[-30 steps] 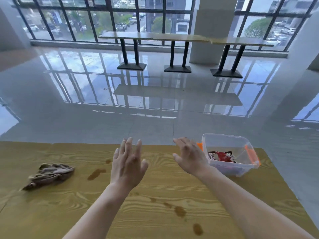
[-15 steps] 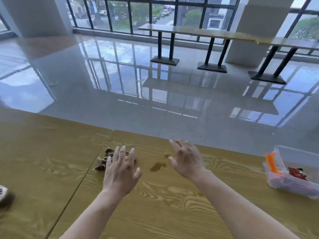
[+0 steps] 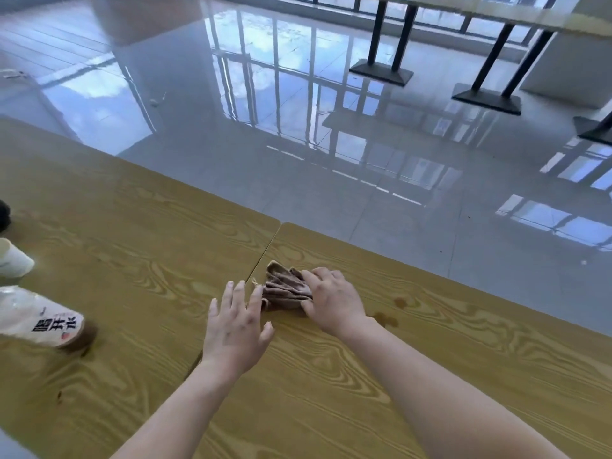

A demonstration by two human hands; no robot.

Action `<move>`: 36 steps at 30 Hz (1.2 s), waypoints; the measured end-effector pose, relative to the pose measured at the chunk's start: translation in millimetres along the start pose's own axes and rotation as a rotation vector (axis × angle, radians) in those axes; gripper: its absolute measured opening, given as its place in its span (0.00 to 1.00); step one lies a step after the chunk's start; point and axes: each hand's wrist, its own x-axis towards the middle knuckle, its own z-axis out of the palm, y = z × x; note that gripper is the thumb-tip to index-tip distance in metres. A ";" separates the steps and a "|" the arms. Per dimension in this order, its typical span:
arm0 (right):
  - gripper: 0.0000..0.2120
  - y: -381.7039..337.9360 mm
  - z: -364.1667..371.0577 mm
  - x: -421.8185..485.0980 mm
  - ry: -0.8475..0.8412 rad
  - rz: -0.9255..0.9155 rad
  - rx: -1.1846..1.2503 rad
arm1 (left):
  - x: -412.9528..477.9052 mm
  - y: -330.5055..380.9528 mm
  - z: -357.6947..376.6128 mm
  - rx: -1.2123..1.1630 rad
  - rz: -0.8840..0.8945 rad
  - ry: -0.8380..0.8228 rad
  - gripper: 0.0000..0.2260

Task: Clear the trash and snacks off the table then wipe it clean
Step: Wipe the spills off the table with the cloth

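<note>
Rag (image 3: 285, 289) lies crumpled under right grip (image 3: 332, 304).

You're looking at two tabletops (image 3: 139, 246) butting together along one seam. One crumpled brown cloth (image 3: 284, 288) is lying there, pinned under your right hand (image 3: 332, 304), and your left hand (image 3: 236, 329) is hovering flat just beside that grip: two hands showing. Right of the grip, two brown spill spots (image 3: 385, 319) are sitting close together. Far left of it, one plastic bottle (image 3: 36, 318) is lying on its side and one pale paper cup (image 3: 13, 258) is tipped over.
</note>
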 end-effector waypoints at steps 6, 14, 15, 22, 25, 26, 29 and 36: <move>0.33 -4.1 42.5 36.4 -0.193 -0.056 -0.031 | 2.4 2.2 35.6 0.032 0.043 -0.076 0.32; 0.16 14.1 44.4 30.0 -0.054 0.124 0.187 | -12.9 8.5 72.0 -0.001 0.140 -0.098 0.31; 0.17 20.2 40.3 21.1 -0.038 0.188 0.285 | -15.4 10.2 75.0 -0.010 0.152 -0.102 0.31; 0.17 77.7 35.8 -108.0 0.148 0.385 0.433 | -21.7 44.8 88.7 -0.009 0.314 -0.143 0.31; 0.17 96.1 38.9 -169.4 0.242 0.478 0.430 | -26.2 69.1 96.3 -0.013 0.389 -0.137 0.30; 0.17 100.5 40.5 -189.6 0.266 0.509 0.421 | -29.1 76.2 100.2 -0.017 0.413 -0.139 0.30; 0.18 113.0 50.0 -245.5 0.315 0.608 0.356 | -38.6 93.1 110.2 -0.023 0.465 -0.131 0.30; 0.34 128.8 85.4 -278.4 0.123 0.568 0.145 | -59.7 141.7 120.3 -0.036 0.487 -0.120 0.33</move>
